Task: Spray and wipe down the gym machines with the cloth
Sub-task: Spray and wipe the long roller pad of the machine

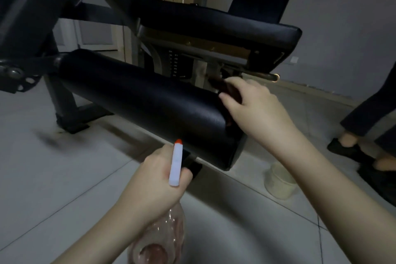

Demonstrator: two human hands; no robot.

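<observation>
Head view: left hand (158, 180) is clamping its fingers round the neck of a seemingly light clear-plastic spray bottle (176, 163); right hand (255, 105) is pinching a soft dark cloth (232, 92) against the black padded roller (150, 100).

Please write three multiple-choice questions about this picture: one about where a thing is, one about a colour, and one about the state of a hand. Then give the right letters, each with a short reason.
1. Where is the cloth?
A. On the floor
B. At the end of the pad, under the right hand
C. On the seat

2. What colour is the nozzle tip of the spray bottle?
A. Orange
B. Green
C. Blue

3. What is the left hand doing?
A. Hanging free
B. Lying flat on the floor
C. Holding the spray bottle

Answers:
1 B: the dark cloth shows between the right fingers and the pad's end.
2 A: the white head ends in an orange tip.
3 C: its fingers curl round the bottle below the head.
</observation>
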